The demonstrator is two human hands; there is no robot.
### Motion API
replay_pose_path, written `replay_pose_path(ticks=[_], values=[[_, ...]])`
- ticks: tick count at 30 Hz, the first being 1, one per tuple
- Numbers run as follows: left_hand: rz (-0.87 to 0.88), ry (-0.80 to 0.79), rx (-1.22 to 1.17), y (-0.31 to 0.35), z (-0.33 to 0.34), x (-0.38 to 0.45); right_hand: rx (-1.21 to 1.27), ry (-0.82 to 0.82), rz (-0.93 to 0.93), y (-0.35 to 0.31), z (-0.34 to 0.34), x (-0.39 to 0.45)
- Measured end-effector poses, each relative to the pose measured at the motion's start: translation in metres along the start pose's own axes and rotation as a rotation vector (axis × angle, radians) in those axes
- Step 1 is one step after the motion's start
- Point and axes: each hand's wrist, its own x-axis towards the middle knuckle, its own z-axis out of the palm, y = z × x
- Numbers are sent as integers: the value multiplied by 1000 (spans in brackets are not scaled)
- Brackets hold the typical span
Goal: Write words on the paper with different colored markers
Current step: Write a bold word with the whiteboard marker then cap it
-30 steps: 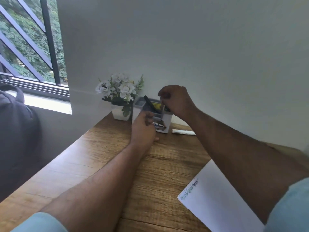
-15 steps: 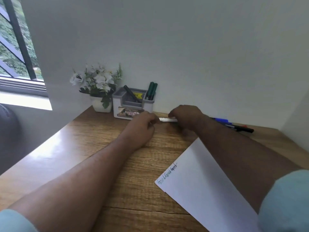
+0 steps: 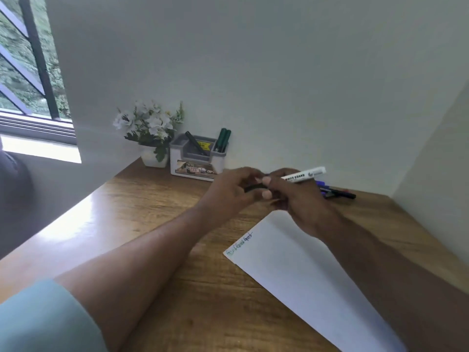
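Daylight enters from the window (image 3: 30, 72) at the upper left and is soft and rather dim over the scene. It makes a bright glare patch on the wooden desk (image 3: 76, 224) at the left, where the grain is washed out. The wall (image 3: 279, 72) is evenly grey-white, darker toward the right corner. Both hands are slightly blurred, perhaps from motion. The wide lens bends the window bars and stretches the near sleeve (image 3: 38, 321) at the lower edge.

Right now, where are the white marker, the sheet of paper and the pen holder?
white marker (image 3: 305, 174), head view, on its printed barrel.
sheet of paper (image 3: 299, 270), head view, on its blank middle.
pen holder (image 3: 196, 170), head view, on its front wall.
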Motion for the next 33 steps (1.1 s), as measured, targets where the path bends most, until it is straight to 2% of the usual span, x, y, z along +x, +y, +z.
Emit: replay_pose_path(ticks=[4, 6, 9, 11, 14, 17, 20, 23, 33], values=[[31, -104, 32, 23, 1, -22, 62, -17, -4, 10, -9, -25], [53, -193, 14, 31, -1, -31, 108, -102, 6, 13, -12, -31], [-24, -334, -102, 31, -12, -38, 161, -217, 30, 12, -13, -32], [-92, -388, -140, 22, -25, -37, 265, -150, 19, 4, -24, -27], [-196, -364, -149, 9, -37, -30, 344, -30, -2, 1, -45, -17], [-224, -389, 50, 4, -26, -25, 212, -1, 61, 12, -42, -10], [-176, -426, 258, -2, -17, -21, 70, -34, 87, 14, -28, -2], [-101, -473, 436, -8, -16, -19, 46, -39, 91, 24, -22, 3], [-89, -492, 302, -19, -18, -13, -177, -121, 67, 40, -14, -3]])
